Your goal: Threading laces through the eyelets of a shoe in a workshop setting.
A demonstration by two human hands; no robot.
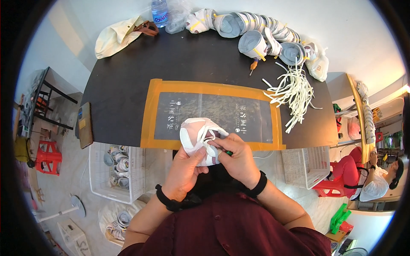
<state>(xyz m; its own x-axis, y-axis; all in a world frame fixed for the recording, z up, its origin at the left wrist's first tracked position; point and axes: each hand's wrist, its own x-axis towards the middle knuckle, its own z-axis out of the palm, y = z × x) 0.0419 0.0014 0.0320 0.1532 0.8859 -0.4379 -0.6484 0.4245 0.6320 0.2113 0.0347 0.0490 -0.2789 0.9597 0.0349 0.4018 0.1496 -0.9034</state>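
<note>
We held the white and pink shoe upper (198, 138) just above the near edge of the bench (124, 89), over the orange-bordered dark mat (213, 115) and close against our body. Our left hand (184, 170) cupped it from below and from the left, thumb pressed up along its near side, fingers wrapped out of sight beneath — so closed around the upper. Our right hand (237, 158) lay just to the right of it, touching, fingers curled tight and pinching a small tool with a green tip (229, 152) that pointed left, toward the upper's opening.

That was the relation that counted: the upper lay directly left of the right hand, its long axis running roughly from upper left to lower right, with the opening turned toward the tool. The right hand was the working one; the left only steadied.

Much was hidden. The tool's front end vanished behind our fingers and the folded material, so we could not tell whether it touched the upper or what kind of tip it had. The underside of the upper was covered by the left palm.

Well apart, at the far edge of the bench, lay a row of finished uppers (260, 32) and a bundle of pale strips (292, 91) — neither within easy reach.
</note>
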